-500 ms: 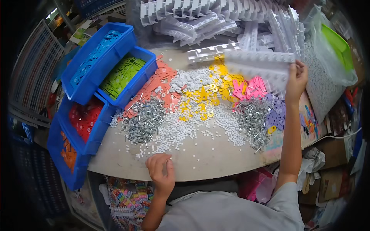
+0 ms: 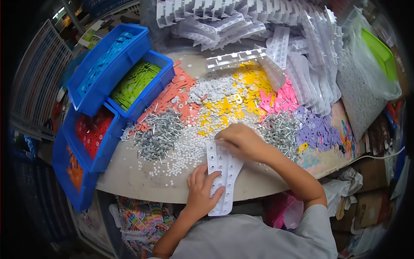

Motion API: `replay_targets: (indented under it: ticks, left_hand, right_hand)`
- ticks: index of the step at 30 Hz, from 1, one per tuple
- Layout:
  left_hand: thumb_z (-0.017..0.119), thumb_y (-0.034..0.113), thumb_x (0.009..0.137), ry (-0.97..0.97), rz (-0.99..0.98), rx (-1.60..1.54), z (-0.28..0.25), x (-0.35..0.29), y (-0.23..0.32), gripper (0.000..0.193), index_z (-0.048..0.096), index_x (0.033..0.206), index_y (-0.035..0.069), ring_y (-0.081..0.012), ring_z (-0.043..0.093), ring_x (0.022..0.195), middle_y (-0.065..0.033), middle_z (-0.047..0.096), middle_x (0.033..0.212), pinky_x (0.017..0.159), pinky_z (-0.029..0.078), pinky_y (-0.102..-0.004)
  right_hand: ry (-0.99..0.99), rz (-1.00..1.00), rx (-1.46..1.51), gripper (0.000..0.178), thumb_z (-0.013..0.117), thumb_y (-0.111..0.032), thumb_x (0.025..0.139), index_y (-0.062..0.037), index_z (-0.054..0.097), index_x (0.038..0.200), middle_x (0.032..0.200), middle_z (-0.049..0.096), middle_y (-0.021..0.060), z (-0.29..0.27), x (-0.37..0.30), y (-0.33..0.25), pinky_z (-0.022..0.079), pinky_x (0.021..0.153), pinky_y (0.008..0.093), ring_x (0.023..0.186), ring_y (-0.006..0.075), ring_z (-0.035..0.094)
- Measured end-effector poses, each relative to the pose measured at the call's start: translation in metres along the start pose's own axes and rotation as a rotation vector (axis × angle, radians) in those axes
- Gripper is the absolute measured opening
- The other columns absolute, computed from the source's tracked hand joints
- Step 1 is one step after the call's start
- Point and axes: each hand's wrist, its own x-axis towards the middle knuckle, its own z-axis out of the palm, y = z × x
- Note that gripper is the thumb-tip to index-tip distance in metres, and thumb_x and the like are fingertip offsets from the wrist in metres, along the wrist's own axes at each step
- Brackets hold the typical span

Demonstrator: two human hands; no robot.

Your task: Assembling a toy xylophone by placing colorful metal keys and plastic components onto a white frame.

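A long white plastic tray point(image 2: 230, 179) with rows of round studs lies at the front edge of the table, pointing toward me and overhanging slightly. My left hand point(image 2: 199, 188) grips its left side, with thumb and forefinger reaching over the studded face. At the far end, the curled fingers of my right hand point(image 2: 243, 140) close on the tray and cover part of it. Just beyond it are scattered small white discs point(image 2: 189, 151). Piles of metal pins lie to the left point(image 2: 158, 134) and to the right point(image 2: 282, 131).
Loose flat pieces lie beyond: coral point(image 2: 183, 84), yellow point(image 2: 254, 82), pink point(image 2: 284, 101) and purple point(image 2: 319, 131). Blue bins point(image 2: 142, 114) stand at left. Stacked white trays point(image 2: 317, 52) fill the back and right, beside a clear bag point(image 2: 364, 90) of small pieces.
My right hand has brought the white tray from the stack at the right down to the front edge. My left hand has moved right and taken hold of its side.
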Motion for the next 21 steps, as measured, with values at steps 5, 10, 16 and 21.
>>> replay_targets:
  ticks: [5, 10, 16, 21]
  left_hand:
    - [0.074, 0.02, 0.085, 0.049, -0.046, -0.001, 0.006, 0.002, 0.001, 0.043, 0.063, 0.126, 0.009, -0.0408, 0.036, 0.14, -0.0208, 0.045, 0.145, 0.115, 0.024, -0.0518]
    - [0.072, 0.021, 0.086, 0.058, 0.011, 0.107, 0.003, 0.025, -0.002, 0.044, 0.065, 0.128, 0.009, -0.0416, 0.03, 0.147, -0.023, 0.039, 0.156, 0.117, 0.018, -0.0556]
    - [0.075, 0.023, 0.086, 0.149, 0.013, 0.105, -0.017, 0.037, -0.004, 0.041, 0.067, 0.124, 0.009, -0.0409, 0.035, 0.144, -0.0189, 0.044, 0.153, 0.115, 0.022, -0.0548]
    - [0.075, 0.012, 0.086, 0.284, 0.085, -0.078, -0.022, 0.033, -0.006, 0.035, 0.066, 0.12, 0.006, -0.033, 0.06, 0.118, -0.0116, 0.065, 0.126, 0.101, 0.04, -0.0479]
  right_hand:
    - [0.244, -0.051, -0.586, 0.019, 0.071, -0.006, 0.08, -0.0081, 0.069, 0.098, 0.09, 0.067, 0.0098, -0.052, -0.01, 0.046, 0.047, 0.085, 0.0442, 0.093, 0.0301, 0.062]
    - [0.046, 0.082, -0.73, 0.008, 0.07, -0.007, 0.079, -0.0089, 0.071, 0.087, 0.092, 0.064, 0.0062, -0.067, -0.019, 0.066, 0.045, 0.087, 0.04, 0.098, 0.0271, 0.059]
    - [0.003, 0.098, -0.762, 0.013, 0.064, -0.007, 0.082, -0.0079, 0.07, 0.093, 0.097, 0.065, 0.0086, -0.06, -0.01, 0.067, 0.045, 0.094, 0.0404, 0.104, 0.028, 0.059]
    - [0.211, 0.104, -0.858, 0.011, 0.067, -0.003, 0.08, -0.0051, 0.06, 0.087, 0.094, 0.062, 0.014, -0.046, -0.021, 0.051, 0.045, 0.089, 0.0458, 0.099, 0.0346, 0.057]
